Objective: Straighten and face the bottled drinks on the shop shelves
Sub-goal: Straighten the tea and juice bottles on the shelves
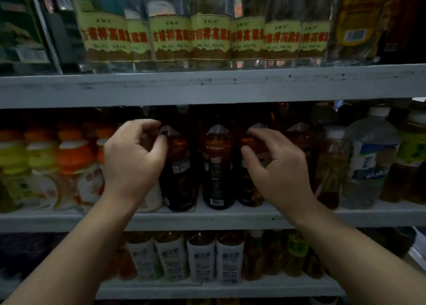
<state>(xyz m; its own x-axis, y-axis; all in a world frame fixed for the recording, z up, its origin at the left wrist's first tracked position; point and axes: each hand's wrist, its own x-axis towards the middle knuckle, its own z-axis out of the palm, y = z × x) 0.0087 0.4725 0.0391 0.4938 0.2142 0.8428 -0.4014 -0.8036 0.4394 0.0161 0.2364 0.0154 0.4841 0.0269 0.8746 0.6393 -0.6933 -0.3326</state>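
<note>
Three dark brown drink bottles stand side by side on the middle shelf. My left hand curls its fingers and thumb round the neck of the left dark bottle. My right hand curls round the shoulder of the right dark bottle, thumb on its front. The middle dark bottle stands untouched between the hands, with its barcode side facing out. More dark bottles stand behind in shadow.
Orange and yellow juice bottles crowd the left of this shelf. An amber tea bottle and a clear water bottle stand at the right. Clear bottles with yellow-green labels line the upper shelf. White-labelled tea bottles fill the lower shelf.
</note>
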